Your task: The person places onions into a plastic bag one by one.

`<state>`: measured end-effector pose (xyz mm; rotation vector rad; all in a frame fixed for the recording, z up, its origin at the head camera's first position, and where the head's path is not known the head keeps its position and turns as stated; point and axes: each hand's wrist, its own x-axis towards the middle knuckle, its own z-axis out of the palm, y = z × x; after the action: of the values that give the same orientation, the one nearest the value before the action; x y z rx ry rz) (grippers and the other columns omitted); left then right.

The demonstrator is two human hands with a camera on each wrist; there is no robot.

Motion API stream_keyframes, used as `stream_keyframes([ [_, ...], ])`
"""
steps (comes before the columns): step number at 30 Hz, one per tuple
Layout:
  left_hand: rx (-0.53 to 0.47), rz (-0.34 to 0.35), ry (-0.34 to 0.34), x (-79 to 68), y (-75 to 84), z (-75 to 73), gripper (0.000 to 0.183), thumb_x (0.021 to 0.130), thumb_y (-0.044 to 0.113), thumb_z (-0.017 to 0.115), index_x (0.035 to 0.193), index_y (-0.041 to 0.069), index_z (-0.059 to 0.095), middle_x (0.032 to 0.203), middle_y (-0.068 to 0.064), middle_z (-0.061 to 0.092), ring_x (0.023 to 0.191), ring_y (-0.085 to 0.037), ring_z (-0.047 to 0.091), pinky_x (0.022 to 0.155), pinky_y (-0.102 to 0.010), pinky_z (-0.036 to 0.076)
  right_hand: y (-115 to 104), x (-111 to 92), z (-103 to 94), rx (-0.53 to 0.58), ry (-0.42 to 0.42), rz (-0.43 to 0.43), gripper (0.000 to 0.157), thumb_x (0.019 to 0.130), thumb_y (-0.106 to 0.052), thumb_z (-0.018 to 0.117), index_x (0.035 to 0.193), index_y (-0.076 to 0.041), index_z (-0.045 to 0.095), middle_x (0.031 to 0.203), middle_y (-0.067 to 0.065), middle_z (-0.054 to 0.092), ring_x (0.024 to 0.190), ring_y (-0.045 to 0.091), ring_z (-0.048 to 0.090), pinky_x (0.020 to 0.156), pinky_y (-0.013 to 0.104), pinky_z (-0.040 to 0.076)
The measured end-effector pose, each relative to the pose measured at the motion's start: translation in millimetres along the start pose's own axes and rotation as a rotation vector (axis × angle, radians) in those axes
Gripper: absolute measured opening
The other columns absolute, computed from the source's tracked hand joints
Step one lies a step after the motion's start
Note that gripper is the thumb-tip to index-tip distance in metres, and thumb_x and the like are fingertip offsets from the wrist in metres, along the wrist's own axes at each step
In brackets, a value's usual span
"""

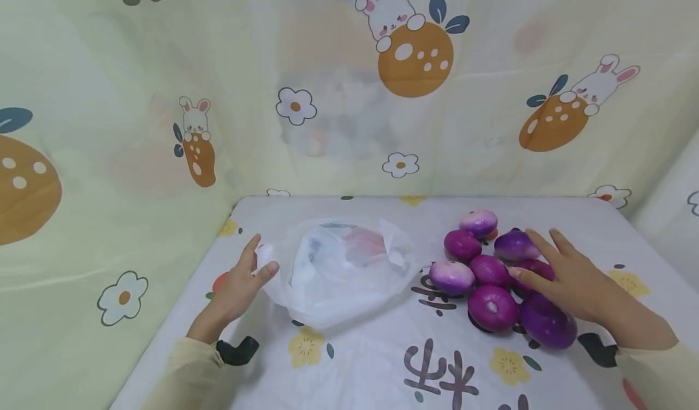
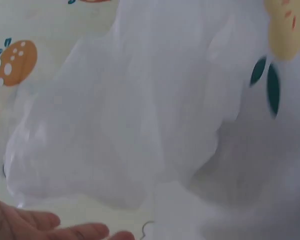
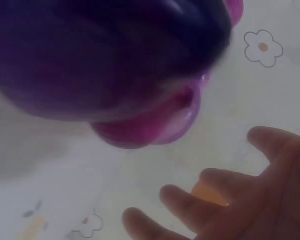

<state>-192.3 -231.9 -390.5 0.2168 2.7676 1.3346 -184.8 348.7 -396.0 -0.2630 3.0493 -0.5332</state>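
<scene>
A thin white plastic bag (image 1: 338,276) lies puffed up on the table, with faint blue and reddish patches on it. At its left edge is my left hand (image 1: 237,285), thumb and fingers apart. In the left wrist view the bag (image 2: 115,125) fills the middle, and the straight fingers (image 2: 80,232) show below it. Several shiny purple onions (image 1: 493,308) sit clustered to the right of the bag, some paler. My right hand (image 1: 584,285) is spread at the cluster's right side, its fingers overlapping the onions in the head view. In the right wrist view, a dark onion (image 3: 110,60) looms close, apart from the extended fingers (image 3: 185,207).
A white printed cloth (image 1: 360,367) with yellow flowers and dark lettering covers the table. Behind and to the left hangs a pale curtain (image 1: 338,143) printed with rabbits and orange fruit, meeting the table's back edge.
</scene>
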Motion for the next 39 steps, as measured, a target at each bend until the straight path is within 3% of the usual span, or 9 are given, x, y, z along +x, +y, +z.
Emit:
stream_keyframes([
  [5,-0.021,-0.095,0.100,-2.7,2.3,23.1,0.101,0.094,0.052,0.070,0.166,0.013,0.011,0.153,-0.021,0.047,0.137,-0.039,0.050,0.110,-0.059,0.041,5.8,-22.6,13.0,0.031,-0.028,0.049,0.096,0.103,-0.058,0.054,0.166,-0.004,0.005,0.157,0.050,-0.001,0.124,0.080,0.030,0.086,0.089,0.029],
  [12,-0.044,-0.196,0.181,-3.2,6.6,40.3,0.107,0.087,0.047,0.081,0.163,0.004,0.019,0.153,-0.023,0.047,0.138,-0.040,0.048,0.108,-0.061,0.043,14.7,-47.4,31.9,0.071,-0.060,0.107,0.103,0.102,-0.058,0.056,0.163,0.002,-0.001,0.151,0.056,0.002,0.125,0.081,0.022,0.083,0.089,0.028],
  [16,-0.019,-0.191,0.231,-1.1,4.0,44.7,0.089,0.087,0.040,0.081,0.154,0.003,0.036,0.142,-0.021,0.057,0.130,-0.038,0.054,0.105,-0.059,0.045,14.0,-51.8,37.6,0.083,-0.048,0.117,0.109,0.099,-0.057,0.062,0.163,0.002,-0.003,0.150,0.056,0.008,0.126,0.079,0.023,0.086,0.089,0.028],
  [21,0.008,-0.168,0.319,3.2,-0.9,52.7,0.056,0.083,0.030,0.083,0.125,0.003,0.059,0.119,-0.017,0.068,0.113,-0.035,0.062,0.097,-0.054,0.050,13.9,-54.4,44.0,0.081,0.004,0.095,0.117,0.093,-0.054,0.072,0.162,0.006,0.000,0.149,0.053,0.021,0.128,0.074,0.029,0.092,0.086,0.029],
  [24,0.003,-0.163,0.358,4.4,-3.8,57.9,0.043,0.082,0.023,0.083,0.115,0.002,0.065,0.109,-0.016,0.071,0.103,-0.033,0.065,0.091,-0.053,0.053,16.5,-53.7,48.7,0.077,-0.025,0.140,0.125,0.090,-0.062,0.072,0.160,0.012,0.000,0.147,0.052,0.024,0.128,0.071,0.030,0.095,0.083,0.031],
  [32,-0.052,-0.171,0.401,-0.5,-7.9,66.9,0.033,0.084,0.011,0.080,0.114,0.001,0.071,0.113,-0.019,0.073,0.101,-0.036,0.067,0.089,-0.058,0.057,15.3,-55.0,55.0,0.095,-0.146,0.261,0.133,0.087,-0.071,0.068,0.153,0.023,0.001,0.140,0.055,0.025,0.122,0.071,0.036,0.094,0.077,0.039],
  [39,-0.085,-0.192,0.401,-1.7,-7.3,69.8,0.027,0.085,0.008,0.080,0.111,0.003,0.075,0.116,-0.019,0.073,0.108,-0.037,0.067,0.093,-0.060,0.054,14.7,-54.0,62.2,0.073,-0.138,0.303,0.133,0.080,-0.077,0.071,0.153,0.021,0.017,0.138,0.051,0.036,0.118,0.066,0.045,0.092,0.074,0.045],
])
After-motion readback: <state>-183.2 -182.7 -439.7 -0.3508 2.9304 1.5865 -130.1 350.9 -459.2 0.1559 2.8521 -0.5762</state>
